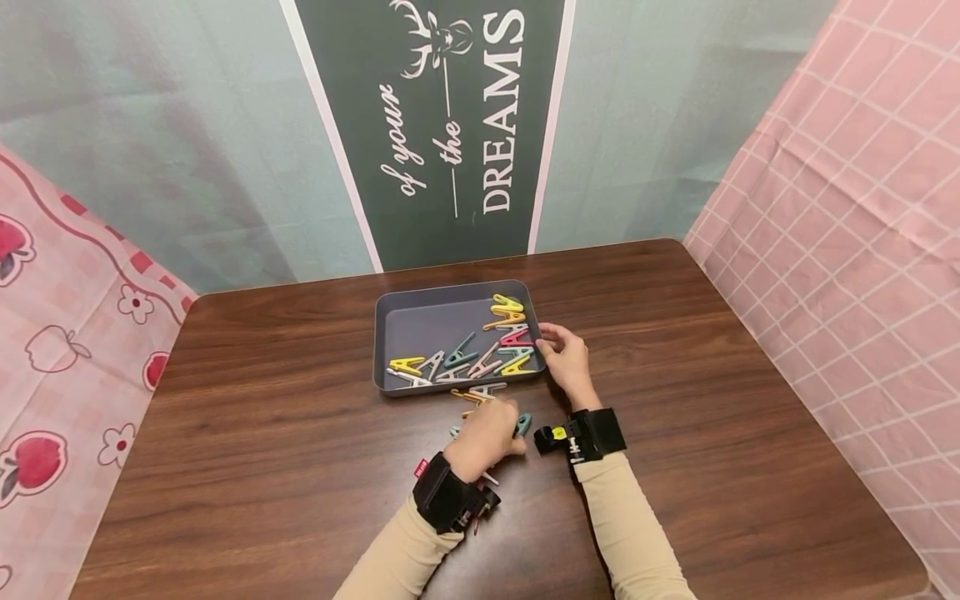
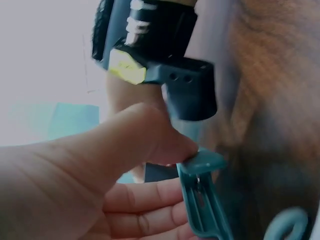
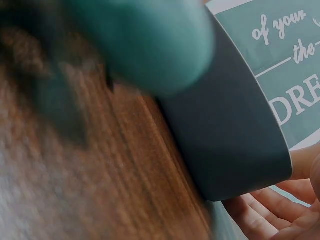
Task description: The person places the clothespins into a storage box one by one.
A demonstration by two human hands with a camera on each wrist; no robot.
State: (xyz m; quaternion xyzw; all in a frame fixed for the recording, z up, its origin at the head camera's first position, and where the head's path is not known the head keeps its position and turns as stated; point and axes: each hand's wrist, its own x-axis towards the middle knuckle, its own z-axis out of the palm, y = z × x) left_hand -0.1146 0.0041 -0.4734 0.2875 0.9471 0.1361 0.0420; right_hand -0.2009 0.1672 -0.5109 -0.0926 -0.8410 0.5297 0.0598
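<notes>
My left hand [image 1: 486, 435] is over the table just in front of the tray, pinching a teal clothespin [image 1: 522, 425]. In the left wrist view the thumb presses on one end of that clothespin [image 2: 205, 192], with the fingers behind it. My right hand [image 1: 567, 362] holds the right wall of the dark grey tray [image 1: 438, 298]. Several clothespins lie inside, including a yellow one [image 1: 407, 365] at the left and a red one [image 1: 514, 337] at the right. The tray's outer wall [image 3: 230, 125] fills the middle of the right wrist view, beside the fingers.
Loose clothespins lie on the brown wooden table [image 1: 285, 450] between tray and left hand, among them a white one [image 1: 487, 390]; others are partly hidden under that hand. A green lettered curtain [image 1: 450, 233] hangs behind the table, and a pink checked curtain [image 1: 847, 208] at the right.
</notes>
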